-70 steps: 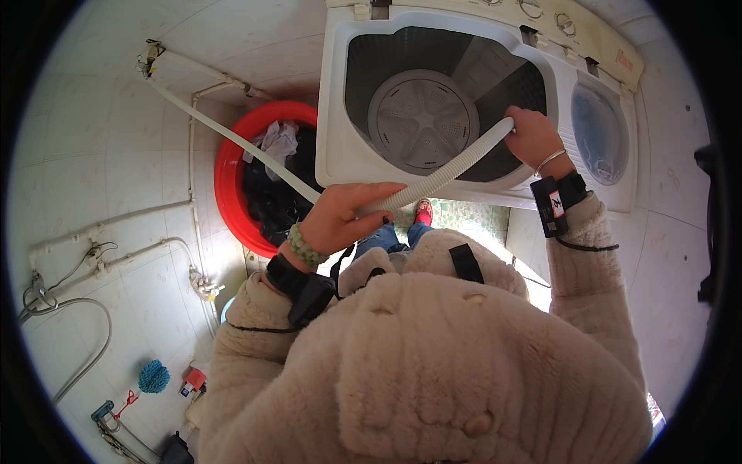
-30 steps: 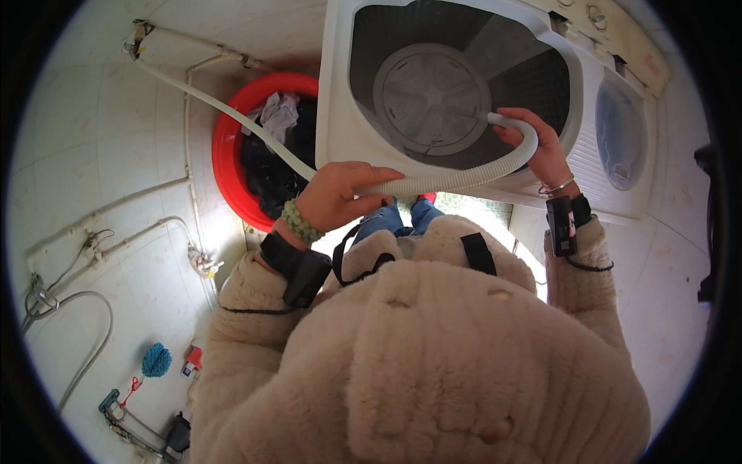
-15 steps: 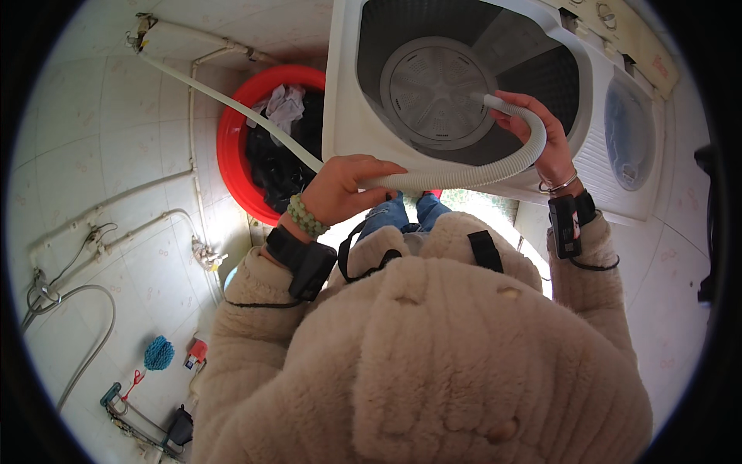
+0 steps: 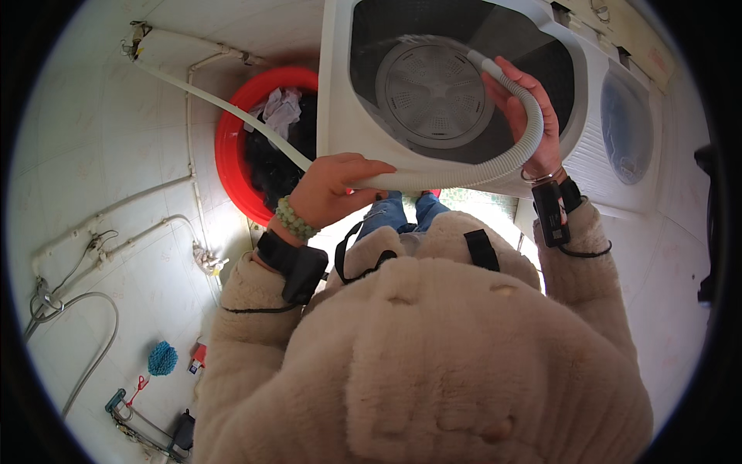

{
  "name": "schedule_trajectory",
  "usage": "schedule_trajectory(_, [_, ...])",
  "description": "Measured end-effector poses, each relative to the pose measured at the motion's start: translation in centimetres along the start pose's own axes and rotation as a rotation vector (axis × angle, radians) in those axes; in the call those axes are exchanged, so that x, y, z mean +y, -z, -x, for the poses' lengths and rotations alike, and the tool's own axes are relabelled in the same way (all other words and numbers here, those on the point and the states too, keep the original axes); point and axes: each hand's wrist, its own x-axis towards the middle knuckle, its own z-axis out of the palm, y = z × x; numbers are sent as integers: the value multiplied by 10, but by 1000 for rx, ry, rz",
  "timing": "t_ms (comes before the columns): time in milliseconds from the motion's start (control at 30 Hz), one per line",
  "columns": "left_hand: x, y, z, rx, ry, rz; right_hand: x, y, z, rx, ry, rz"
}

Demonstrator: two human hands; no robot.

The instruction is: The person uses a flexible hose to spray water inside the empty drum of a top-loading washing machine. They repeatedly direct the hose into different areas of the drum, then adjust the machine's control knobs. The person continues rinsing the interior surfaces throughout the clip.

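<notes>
And it's the left grip on the near side, thumb below and forefinger above, closed just wide enough to sandwich the hose! From there the ribbed length sweeps rightward, bows out, and doubles back up through the right grip: a looser cradle, this one, palm behind the bend, fingers spread and half unbent, yet they do have the hose between them. Its tip pokes out just past those fingertips, aimed leftward and away, over the tub.

Watch the edges! The washer has its near rim lying just beyond the hose, between the two grips. The right grip is over the rim's near right corner, with the tub's wide mouth opening to its left and the round disc deep below. Right of that grip, the spin lid sits beyond a ribbed ledge.

Tighter quarters on the other flank: the red basin is just beyond and left of the left grip, dark clothes and a white cloth inside. Over it slants a smooth pale pipe, running from the wall down to the left grip, where the fingers hide any join.
</notes>
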Motion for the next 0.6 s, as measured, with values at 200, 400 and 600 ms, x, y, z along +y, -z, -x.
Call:
schedule_trajectory(200, [-10,1,-7,153,-8,-156,-15,26,-4,203,230,1192])
schedule_trajectory(400, [-25,-12,-19,268,-185,-447,-26,29,22,149,-109,1517])
schedule_trajectory(600, [-33,-10,-21,350,-226,-557,-37,18,39,-159,-529,1352])
